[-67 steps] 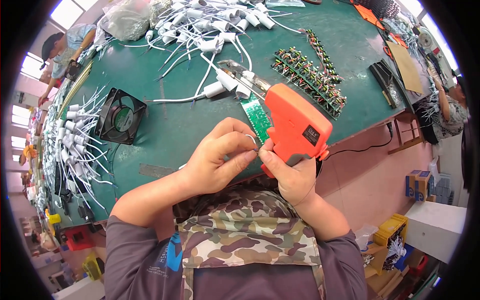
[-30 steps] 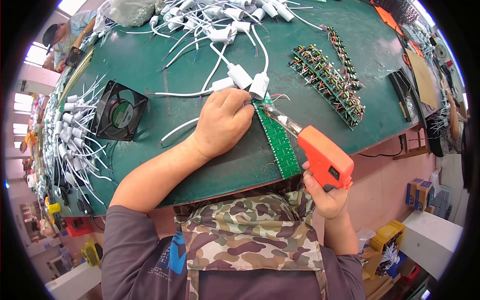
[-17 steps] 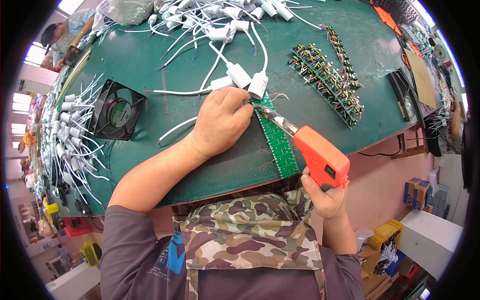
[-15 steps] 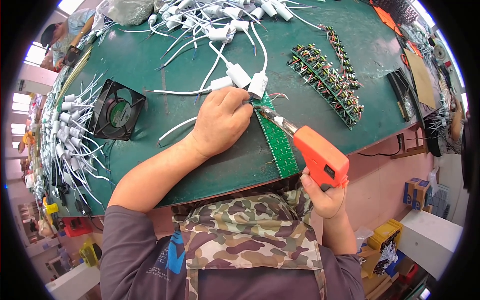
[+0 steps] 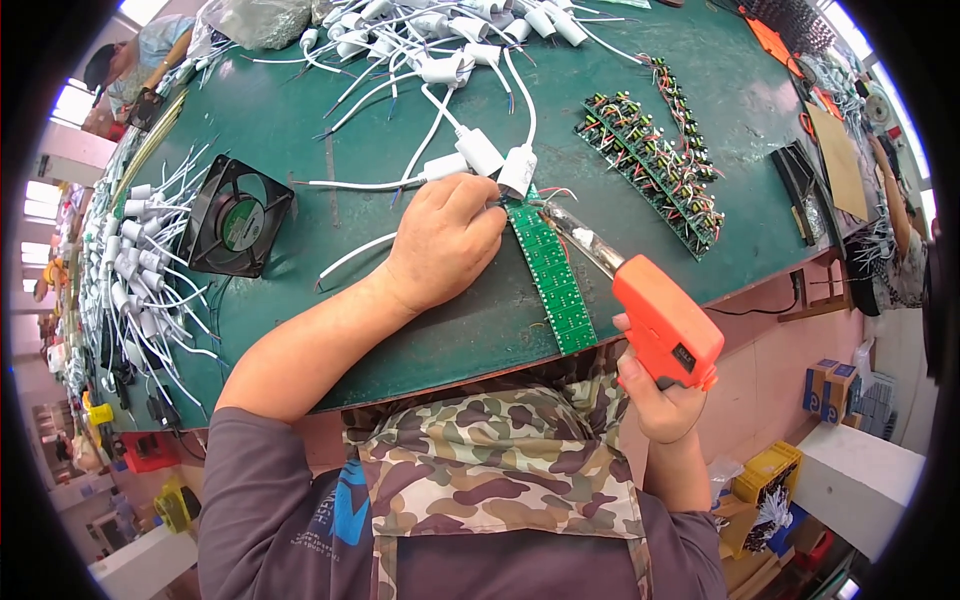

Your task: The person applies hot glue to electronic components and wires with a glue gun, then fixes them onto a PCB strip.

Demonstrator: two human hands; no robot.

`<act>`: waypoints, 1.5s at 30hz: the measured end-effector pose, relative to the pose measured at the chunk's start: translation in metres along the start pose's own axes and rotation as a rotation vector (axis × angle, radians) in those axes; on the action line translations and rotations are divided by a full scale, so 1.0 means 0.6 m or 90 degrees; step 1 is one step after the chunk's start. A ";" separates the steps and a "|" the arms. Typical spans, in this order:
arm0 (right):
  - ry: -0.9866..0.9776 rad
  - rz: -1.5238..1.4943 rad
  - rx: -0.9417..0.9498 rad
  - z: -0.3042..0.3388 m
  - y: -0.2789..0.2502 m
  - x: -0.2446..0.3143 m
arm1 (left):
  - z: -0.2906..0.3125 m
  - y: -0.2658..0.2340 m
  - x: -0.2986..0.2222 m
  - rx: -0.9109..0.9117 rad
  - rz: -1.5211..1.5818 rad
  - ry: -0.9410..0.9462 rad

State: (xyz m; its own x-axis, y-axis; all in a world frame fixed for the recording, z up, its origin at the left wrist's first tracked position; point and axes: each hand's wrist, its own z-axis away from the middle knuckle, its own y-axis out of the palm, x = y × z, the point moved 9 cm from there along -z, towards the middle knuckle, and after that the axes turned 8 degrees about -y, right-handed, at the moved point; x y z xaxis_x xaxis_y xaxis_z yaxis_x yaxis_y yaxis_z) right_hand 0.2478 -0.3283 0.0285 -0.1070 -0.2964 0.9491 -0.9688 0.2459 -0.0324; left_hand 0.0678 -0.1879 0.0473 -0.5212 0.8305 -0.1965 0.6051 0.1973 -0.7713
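Little has moved in the last second: earlier the left hand [image 5: 445, 240] and right hand [image 5: 665, 400] worked the strip and gun together close to the chest, and now the green strip [image 5: 552, 275] lies flat on the table [image 5: 300, 110], running from its near edge up toward a white adapter [image 5: 517, 172]. The left hand is curled, fingertips pressing down at the strip's far end where thin wires meet it; whether it pinches a wire cannot be told. The right hand is closed round the grip of the orange soldering gun [image 5: 665, 325], whose metal tip points at that same joint, just beside the left fingertips. The risk I judge greatest is a burn, since hot tip and fingers sit so near; a slip of the strip over the table edge could also pull the joint apart or bridge solder to a neighbouring pad. The adapter and its cord [image 5: 400, 182] crowd the joint and could snag the tip. Farther right lie rows of populated boards [image 5: 650, 160]; to the left a black fan [image 5: 237, 215] and a heap of white wired parts [image 5: 130, 270]; more adapters pile at the far side.
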 end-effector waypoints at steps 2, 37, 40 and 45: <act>0.017 -0.012 -0.005 -0.001 0.000 0.001 | 0.000 -0.001 0.000 0.001 -0.001 -0.002; -0.025 0.037 0.070 0.024 -0.010 -0.022 | -0.007 0.007 0.024 0.103 0.117 -0.057; -0.032 0.039 0.067 0.022 -0.009 -0.021 | -0.010 0.002 0.017 0.069 0.093 -0.026; 0.013 -0.006 -0.026 0.014 -0.010 -0.011 | -0.017 -0.001 0.008 0.051 0.073 -0.027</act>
State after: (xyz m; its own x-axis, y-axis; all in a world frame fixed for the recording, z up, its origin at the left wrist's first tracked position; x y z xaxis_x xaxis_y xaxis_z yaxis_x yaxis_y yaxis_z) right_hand 0.2522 -0.3357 0.0195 -0.0927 -0.2796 0.9556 -0.9597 0.2808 -0.0110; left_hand 0.0709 -0.1791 0.0529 -0.4767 0.8224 -0.3103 0.6129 0.0580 -0.7880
